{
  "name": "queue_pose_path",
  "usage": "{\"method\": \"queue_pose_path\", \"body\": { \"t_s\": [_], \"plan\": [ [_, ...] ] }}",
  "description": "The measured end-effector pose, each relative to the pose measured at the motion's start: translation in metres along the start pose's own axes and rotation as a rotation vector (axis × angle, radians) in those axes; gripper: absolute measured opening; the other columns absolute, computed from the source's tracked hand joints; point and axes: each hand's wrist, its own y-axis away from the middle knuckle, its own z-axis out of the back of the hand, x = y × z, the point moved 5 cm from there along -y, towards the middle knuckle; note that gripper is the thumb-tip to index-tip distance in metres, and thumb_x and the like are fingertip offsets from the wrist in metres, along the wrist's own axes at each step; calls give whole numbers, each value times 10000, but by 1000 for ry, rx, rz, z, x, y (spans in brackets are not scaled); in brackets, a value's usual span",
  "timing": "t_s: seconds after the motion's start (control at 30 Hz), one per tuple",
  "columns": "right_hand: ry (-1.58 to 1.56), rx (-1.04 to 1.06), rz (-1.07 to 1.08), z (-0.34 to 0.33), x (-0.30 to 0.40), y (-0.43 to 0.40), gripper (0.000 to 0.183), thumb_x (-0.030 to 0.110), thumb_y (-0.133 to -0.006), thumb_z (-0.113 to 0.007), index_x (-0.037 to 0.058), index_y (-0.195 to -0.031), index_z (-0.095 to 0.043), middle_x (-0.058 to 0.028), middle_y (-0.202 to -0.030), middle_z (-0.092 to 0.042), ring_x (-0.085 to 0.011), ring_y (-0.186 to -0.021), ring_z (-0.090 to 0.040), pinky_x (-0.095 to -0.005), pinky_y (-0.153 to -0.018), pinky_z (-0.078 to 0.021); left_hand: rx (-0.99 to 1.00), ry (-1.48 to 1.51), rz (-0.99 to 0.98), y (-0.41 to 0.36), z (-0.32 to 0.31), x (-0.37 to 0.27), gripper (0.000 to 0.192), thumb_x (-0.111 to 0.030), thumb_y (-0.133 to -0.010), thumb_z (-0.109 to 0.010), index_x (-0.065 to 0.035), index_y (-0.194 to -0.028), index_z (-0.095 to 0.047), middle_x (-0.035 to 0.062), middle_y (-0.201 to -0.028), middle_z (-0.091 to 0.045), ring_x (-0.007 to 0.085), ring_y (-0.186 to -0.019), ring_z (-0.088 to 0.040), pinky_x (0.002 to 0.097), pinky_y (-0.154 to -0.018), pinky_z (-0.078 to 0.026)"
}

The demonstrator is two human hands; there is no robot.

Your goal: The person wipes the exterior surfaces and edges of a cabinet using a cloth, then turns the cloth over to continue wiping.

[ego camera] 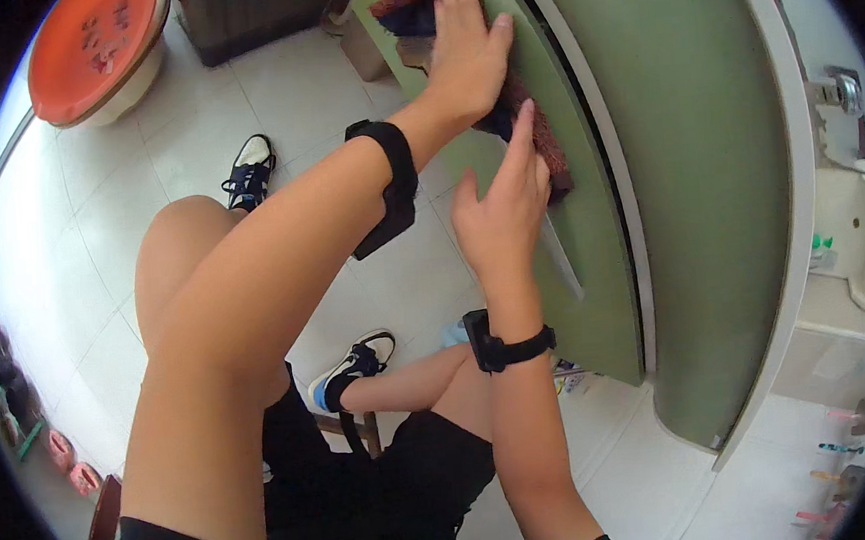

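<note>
A long, fuzzy reddish-brown mop pad (544, 138) with dark blue fabric on its other side lies along a green panel (594, 319). My left hand (467, 61) rests flat across the pad's upper part, thumb spread away from the fingers. Lower down, my right hand (507, 204) lies along the pad's lower end with fingers stretched out and thumb apart. A beige piece (413, 53) shows beside the left palm; what it belongs to is partly hidden. A thin pale strip (563, 257) runs below the right fingers. Both wrists wear black straps.
An orange basin (93, 49) stacked on a pale one stands at upper left, near a dark bin-like container (249, 19). Beyond the panel's grey edge are a metal tap (845, 90) and a white sink (863, 240). Pink slippers (70, 461) lie at lower left.
</note>
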Motion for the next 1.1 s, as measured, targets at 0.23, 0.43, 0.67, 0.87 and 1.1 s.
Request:
{"method": "queue_pose_path", "body": {
  "t_s": [0.23,0.43,0.67,0.87,1.1],
  "plan": [
    [-39,85,28,-9,-7,10,831,62,-859,-644,17,-1614,-299,-255,-1351,-600,-449,-1220,-559,-537,-1037,-412,45,154,365,42,-2,31,861,-407,-1077,-420,148,-1594,-12,393,-1662,-84,508,-1576,-36,487,-1298,-80],
    [-15,50,-21,-14,-11,18,604,73,-855,-657,13,-1433,-492,-241,-1270,-633,-458,-1176,-571,-559,-966,-433,44,-97,-165,50,-1,-30,845,-379,-1039,-486,157,-1580,-119,411,-1610,-207,563,-1530,-150,512,-1279,-157],
    [-67,-93,-3,-3,-17,34,479,3,-812,-652,17,-1284,-566,-218,-1216,-652,-420,-1145,-599,-569,-897,-454,323,-260,-461,59,9,-66,805,-379,-1081,-410,139,-1606,-89,381,-1667,-127,554,-1556,-92,568,-1263,-132],
    [-7,-297,-188,40,-52,99,640,-59,-819,-590,13,-1447,-491,-205,-1241,-636,-433,-1139,-587,-552,-962,-446,578,-164,-652,128,-19,-80,763,-268,-1005,-563,33,-1628,-242,275,-1649,-297,494,-1523,-263,501,-1276,-205],
    [-67,-390,-457,83,-81,140,456,1,-929,-635,-23,-1377,-551,-218,-1317,-636,-361,-1257,-601,-443,-1076,-456,1022,-52,-749,201,-44,-104,799,-108,-859,-625,-66,-1610,-359,209,-1589,-423,429,-1441,-423,498,-1212,-356]
  ]
}}
